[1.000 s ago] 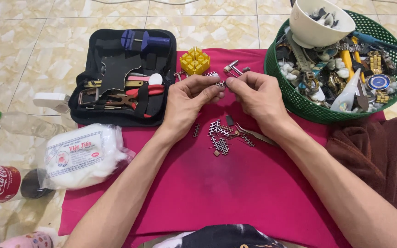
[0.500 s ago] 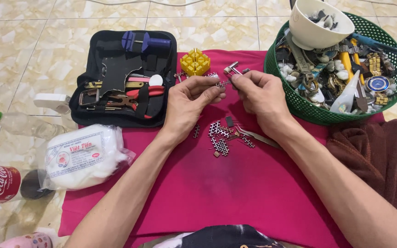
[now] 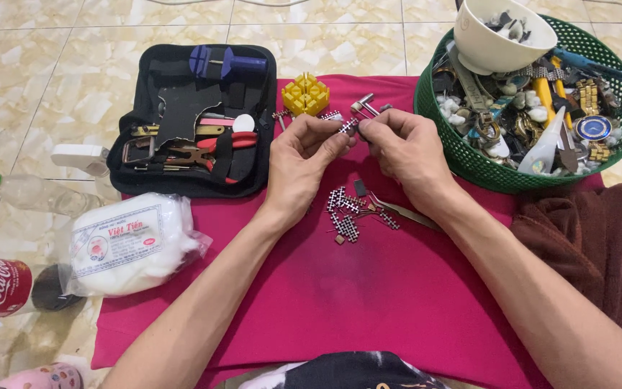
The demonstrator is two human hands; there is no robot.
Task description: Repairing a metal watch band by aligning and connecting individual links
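Observation:
My left hand (image 3: pixel 302 160) and my right hand (image 3: pixel 404 151) meet above the magenta cloth (image 3: pixel 368 302). Together their fingertips pinch a small black-and-silver watch band link piece (image 3: pixel 348 127). Several loose band links (image 3: pixel 347 213) lie scattered on the cloth just below the hands. Metal tweezers (image 3: pixel 404 213) rest beside the links, partly under my right wrist. A yellow plastic band holder block (image 3: pixel 306 94) stands just beyond my left hand. A small metal hammer-like tool (image 3: pixel 363 106) lies behind the fingertips.
An open black tool case (image 3: pixel 192 122) with pliers and a blue tool lies at left. A green basket (image 3: pixel 469 162) of watch parts holds a white bowl (image 3: pixel 494 36) at right. A brown towel (image 3: pixel 584 245), a cotton bag (image 3: pixel 131 241) and bottles (image 3: pixel 8 284) lie around.
Both hands stay close together on the link piece with only slight finger shifts. Nothing else has moved.

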